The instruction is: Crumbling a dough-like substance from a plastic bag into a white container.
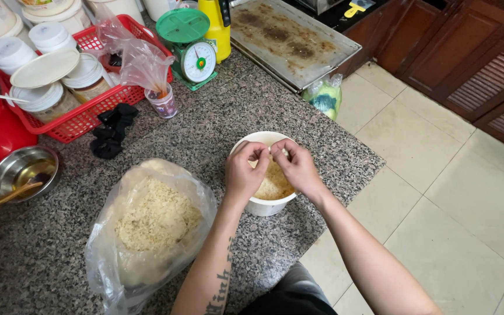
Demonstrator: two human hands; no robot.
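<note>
A white bowl (262,205) stands near the counter's front edge, partly filled with pale yellow grainy food (274,185). Both hands hover over it with fingertips meeting above the rim. My left hand (244,171) and my right hand (296,166) pinch a small pale piece between them; what it is I cannot make out. To the left lies an open clear plastic bag (147,227) holding more of the same crumbly grain.
Speckled granite counter (205,134). A red basket (83,119) of lidded white tubs sits at the back left, beside a green kitchen scale (189,44), a yellow bottle (217,26) and a metal tray (290,38). A steel bowl (21,169) is at far left. Tiled floor lies right.
</note>
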